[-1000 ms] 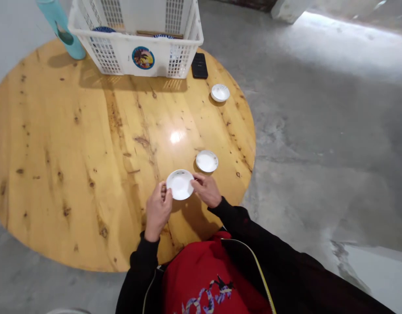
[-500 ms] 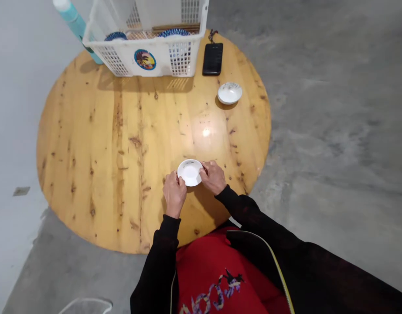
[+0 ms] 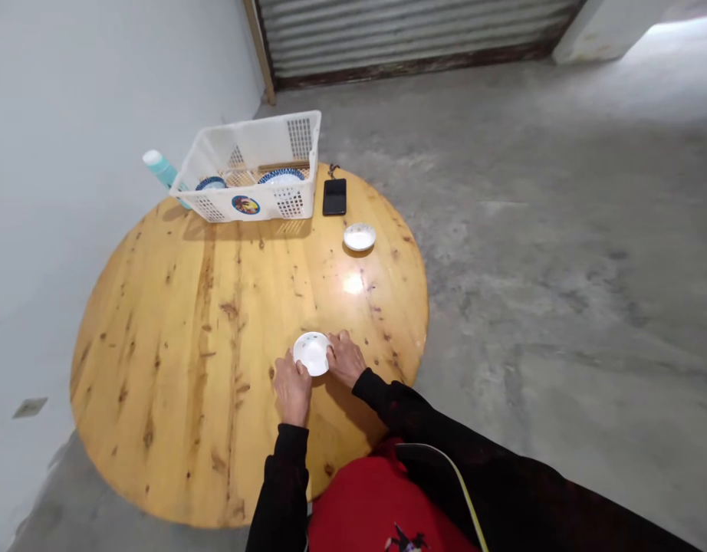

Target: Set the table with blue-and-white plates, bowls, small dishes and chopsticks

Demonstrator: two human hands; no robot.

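A small white bowl (image 3: 312, 353) with faint marks inside is held between my two hands near the front edge of the round wooden table (image 3: 175, 345). My left hand (image 3: 293, 383) pinches its left rim, fingers closed. On the right rim, my right hand (image 3: 345, 359) grips with the thumb over the edge and the fingers curled outside. A second small white bowl (image 3: 360, 238) with a patterned inside rests on the table farther back on the right, apart from both hands.
At the table's back stands a white plastic basket (image 3: 227, 211) holding blue-rimmed dishes (image 3: 281, 177) and wooden chopsticks (image 3: 284, 165). Beside it lie a black phone (image 3: 334, 197) and, leftward, a turquoise bottle (image 3: 162, 169). A wall borders the left side.
The camera view has tilted up, so the table and basket appear lower and a corrugated shutter shows at the back. Both hands still hold the bowl, which now tips slightly more toward me.
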